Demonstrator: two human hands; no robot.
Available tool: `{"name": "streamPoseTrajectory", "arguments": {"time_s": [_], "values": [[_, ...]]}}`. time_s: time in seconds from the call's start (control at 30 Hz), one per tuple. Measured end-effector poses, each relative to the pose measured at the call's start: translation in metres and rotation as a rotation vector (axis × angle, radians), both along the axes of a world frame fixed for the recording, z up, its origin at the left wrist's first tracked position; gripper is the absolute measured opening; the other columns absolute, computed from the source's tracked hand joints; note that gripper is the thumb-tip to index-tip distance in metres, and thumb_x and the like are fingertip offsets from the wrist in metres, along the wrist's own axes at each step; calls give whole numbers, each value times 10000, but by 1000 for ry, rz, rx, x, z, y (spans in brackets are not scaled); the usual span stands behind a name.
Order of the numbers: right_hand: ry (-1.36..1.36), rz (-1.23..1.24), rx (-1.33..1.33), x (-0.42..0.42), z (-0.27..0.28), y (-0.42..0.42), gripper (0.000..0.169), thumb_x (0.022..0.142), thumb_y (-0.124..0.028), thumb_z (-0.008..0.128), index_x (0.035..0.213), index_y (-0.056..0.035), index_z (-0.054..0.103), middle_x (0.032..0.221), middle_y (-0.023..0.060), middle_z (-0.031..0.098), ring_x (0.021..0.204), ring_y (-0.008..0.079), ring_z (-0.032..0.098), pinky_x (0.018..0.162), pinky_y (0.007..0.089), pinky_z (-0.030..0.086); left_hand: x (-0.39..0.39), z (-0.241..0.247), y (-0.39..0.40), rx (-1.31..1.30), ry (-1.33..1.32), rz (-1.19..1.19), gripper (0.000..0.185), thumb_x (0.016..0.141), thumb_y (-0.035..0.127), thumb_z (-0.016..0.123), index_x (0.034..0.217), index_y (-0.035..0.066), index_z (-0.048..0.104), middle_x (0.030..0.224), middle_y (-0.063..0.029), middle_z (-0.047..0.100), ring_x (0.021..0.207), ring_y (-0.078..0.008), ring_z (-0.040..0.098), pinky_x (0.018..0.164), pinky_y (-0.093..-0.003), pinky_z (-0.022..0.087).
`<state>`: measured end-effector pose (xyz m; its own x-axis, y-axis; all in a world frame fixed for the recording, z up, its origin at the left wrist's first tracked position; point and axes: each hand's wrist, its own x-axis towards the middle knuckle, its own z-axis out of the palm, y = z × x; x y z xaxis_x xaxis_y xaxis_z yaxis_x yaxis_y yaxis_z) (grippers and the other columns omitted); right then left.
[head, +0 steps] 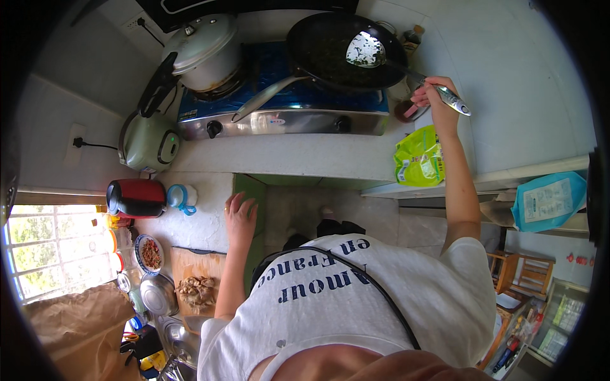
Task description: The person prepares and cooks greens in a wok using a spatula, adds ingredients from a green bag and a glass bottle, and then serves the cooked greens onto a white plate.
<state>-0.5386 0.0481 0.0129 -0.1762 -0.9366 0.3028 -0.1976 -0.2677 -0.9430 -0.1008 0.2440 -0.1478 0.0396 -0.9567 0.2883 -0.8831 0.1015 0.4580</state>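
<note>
My right hand (437, 97) grips the metal handle of a wok spatula (366, 50). The spatula's shiny blade, flecked with green bits, is over a black wok (329, 52). Dark green leafy food lies in the wok, and its long handle points toward the front left of the gas stove (286, 121). My left hand (240, 219) holds nothing, its fingers loosely apart at the edge of the left counter. Nearest to it are a blue-lidded cup (181, 197) and a wooden cutting board (198, 259) with a heap of brownish chopped food (197, 291).
A pressure cooker (205, 57) sits on the left burner, its black handle jutting over a green rice cooker (147, 140). Beside my right forearm lies a lime-green packet (419, 157). A red kettle (138, 197) and a bowl of reddish chopped food (149, 255) stand left.
</note>
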Motion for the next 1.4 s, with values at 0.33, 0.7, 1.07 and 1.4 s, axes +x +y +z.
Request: {"name": "streamPoseTrajectory", "arguments": {"time_s": [0.33,0.7,1.07,1.4], "values": [[-227,0,-66,9,6,27,130,886,-97,522,984,-11,510,750,151,625,610,211,643,531,264,498,-124,127,-193,-568,122,-398,119,674,128,728,779,105,676,1090,-77,588,1084,-323,470,884,-421,410],[-202,23,-71,10,12,38,121,886,-95,531,981,-24,507,750,144,630,615,208,653,559,267,516,-233,133,-288,-600,-42,-444,214,648,240,771,844,164,729,1157,-44,564,1179,-320,394,963,-447,331],[-232,8,-60,7,11,33,114,892,-102,529,983,-34,514,761,137,634,625,202,654,562,252,511,-238,125,-306,-568,-52,-446,77,678,170,713,752,159,732,1123,-47,592,1171,-317,410,959,-440,328],[-259,-93,28,4,-7,-3,144,891,-126,538,985,-18,520,757,134,630,633,201,653,536,234,495,-183,181,-260,336,1387,-610,186,819,133,661,933,-11,689,1225,-139,566,1080,-176,540,911,-298,424]]}}
